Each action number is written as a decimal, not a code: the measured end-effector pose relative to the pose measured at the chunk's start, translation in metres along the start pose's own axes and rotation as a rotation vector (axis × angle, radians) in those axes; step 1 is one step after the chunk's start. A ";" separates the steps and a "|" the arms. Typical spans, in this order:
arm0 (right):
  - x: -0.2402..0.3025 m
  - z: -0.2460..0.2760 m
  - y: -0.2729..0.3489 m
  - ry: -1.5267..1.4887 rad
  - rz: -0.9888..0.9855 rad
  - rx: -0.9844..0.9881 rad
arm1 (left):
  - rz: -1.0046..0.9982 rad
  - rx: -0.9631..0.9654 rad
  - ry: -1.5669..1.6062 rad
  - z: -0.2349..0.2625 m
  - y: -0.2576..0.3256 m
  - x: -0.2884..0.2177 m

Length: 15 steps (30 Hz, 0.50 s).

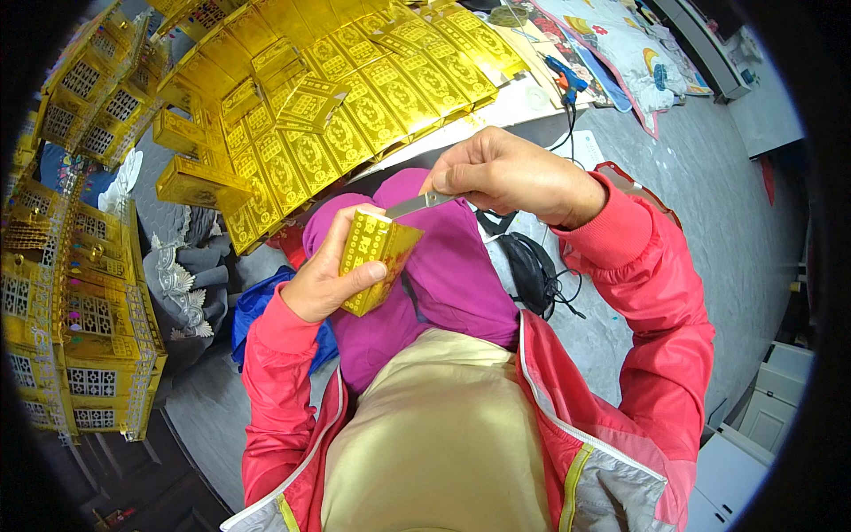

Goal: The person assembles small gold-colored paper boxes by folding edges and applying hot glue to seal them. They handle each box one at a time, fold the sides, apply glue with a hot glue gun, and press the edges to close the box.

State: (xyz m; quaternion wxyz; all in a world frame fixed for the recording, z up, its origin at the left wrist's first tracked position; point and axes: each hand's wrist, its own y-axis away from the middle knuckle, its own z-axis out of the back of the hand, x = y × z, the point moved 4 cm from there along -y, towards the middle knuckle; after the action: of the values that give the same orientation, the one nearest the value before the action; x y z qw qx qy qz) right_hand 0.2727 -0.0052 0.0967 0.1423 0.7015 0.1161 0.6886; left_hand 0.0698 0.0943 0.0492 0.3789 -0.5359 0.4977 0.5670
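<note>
My left hand (330,277) grips a small gold folded-card box (365,266) above my lap, its thumb pressed on the patterned front face. The box is tilted, with its upper end toward my right hand (505,173). Pinched in that hand is a flat grey metal strip (418,206) with a small hole near the fingers. The strip's far end meets the top edge of the box; whether it goes inside, I cannot tell. Beyond my knees spreads a large panel of embossed gold card boxes (363,115) joined in rows.
Loose gold boxes (199,182) stand at the panel's left edge. Tall gold lattice structures (80,301) fill the left side. A blue glue gun (567,82) with a cord lies at the back right. Black straps and cords (532,270) lie by my right knee, a blue bag (257,310) by my left.
</note>
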 end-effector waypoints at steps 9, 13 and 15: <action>-0.006 -0.004 -0.002 0.028 -0.059 0.060 | 0.006 0.021 0.000 0.001 -0.001 0.001; -0.010 -0.004 -0.005 0.006 -0.127 0.087 | 0.032 0.022 0.010 -0.001 0.000 0.001; -0.011 -0.006 -0.008 0.036 -0.122 0.117 | 0.040 0.042 -0.021 -0.002 -0.001 0.001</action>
State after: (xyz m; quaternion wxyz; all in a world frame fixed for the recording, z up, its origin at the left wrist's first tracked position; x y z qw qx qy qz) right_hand 0.2666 -0.0014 0.0840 0.1404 0.6877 0.2011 0.6833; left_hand 0.0712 0.0925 0.0481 0.3838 -0.5120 0.5162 0.5693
